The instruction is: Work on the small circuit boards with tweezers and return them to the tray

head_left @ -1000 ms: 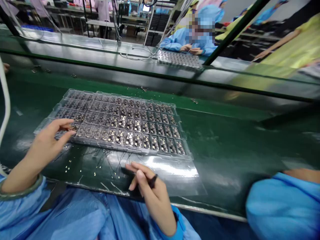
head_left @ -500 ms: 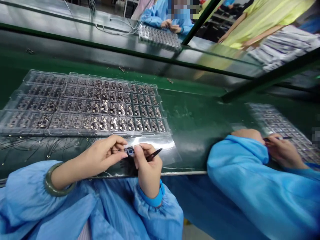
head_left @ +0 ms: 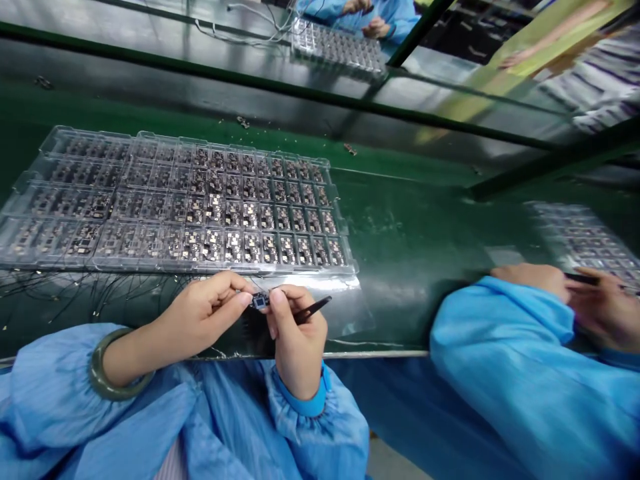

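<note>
A small dark circuit board (head_left: 259,302) with a square chip is held up over the bench's front edge. My left hand (head_left: 213,307) pinches its left edge between thumb and fingers. On the other side, my right hand (head_left: 296,327) grips the right edge with thumb and forefinger. Black tweezers (head_left: 315,308) lie across that same hand, one end sticking out to the right. Beyond both hands, clear plastic trays (head_left: 280,267) hold rows of similar boards. Thin black cables (head_left: 107,290) with small connectors are spread left of my left hand.
A clear plastic sheet (head_left: 345,300) lies under the trays' front right. A co-worker's sleeve (head_left: 495,347) and hands are close on the right, by another tray (head_left: 590,233). Green metal bars (head_left: 310,97) cross behind the bench; people work beyond them.
The view has shifted slightly, so trays and bars sit a little differently. My hands keep their grip on the board. The co-worker's hands across the bench have moved apart.
</note>
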Tool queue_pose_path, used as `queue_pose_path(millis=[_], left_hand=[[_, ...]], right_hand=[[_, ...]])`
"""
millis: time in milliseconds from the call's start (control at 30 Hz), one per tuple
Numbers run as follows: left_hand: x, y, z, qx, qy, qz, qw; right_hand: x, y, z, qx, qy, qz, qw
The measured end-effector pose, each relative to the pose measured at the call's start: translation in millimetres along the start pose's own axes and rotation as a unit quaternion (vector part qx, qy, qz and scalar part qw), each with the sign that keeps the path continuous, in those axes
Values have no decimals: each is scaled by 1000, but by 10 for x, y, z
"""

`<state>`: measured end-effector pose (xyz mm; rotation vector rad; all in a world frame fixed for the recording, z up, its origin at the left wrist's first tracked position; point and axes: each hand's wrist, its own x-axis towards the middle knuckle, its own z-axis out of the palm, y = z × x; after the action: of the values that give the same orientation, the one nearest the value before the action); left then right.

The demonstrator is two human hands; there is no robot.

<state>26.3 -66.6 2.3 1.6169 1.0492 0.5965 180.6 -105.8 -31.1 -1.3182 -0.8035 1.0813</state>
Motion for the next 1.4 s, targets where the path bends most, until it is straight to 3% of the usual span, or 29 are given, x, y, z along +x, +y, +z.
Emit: queue_pose_path(millis=[433,667,967,1100,1233,1333,1400], left_hand=[[-46,50,-1,-48,-6,-55,997],[-44,33,-10,-32,-2,-45,998],[-151,-42,0,46,79,-63,994],[-166,-98,-46,73,61,-38,995],[-176,-123,-51,93,105,-60,988],[-177,-180,-81,106,131,-62,984],[-173,-254,-124,111,107,-41,987]], right_hand=[[-50,10,16,-2,35,-13,999],[-82,-10,40,8,44,6,999],[-54,-110,122,79,-7,46,996],[-79,-105,111,82,-35,52,995],[-51,-151,-44,26,-45,-7,999],[31,-184,-241,-43,27,-105,993],[89,-180,-351,-29,54,-133,989]])
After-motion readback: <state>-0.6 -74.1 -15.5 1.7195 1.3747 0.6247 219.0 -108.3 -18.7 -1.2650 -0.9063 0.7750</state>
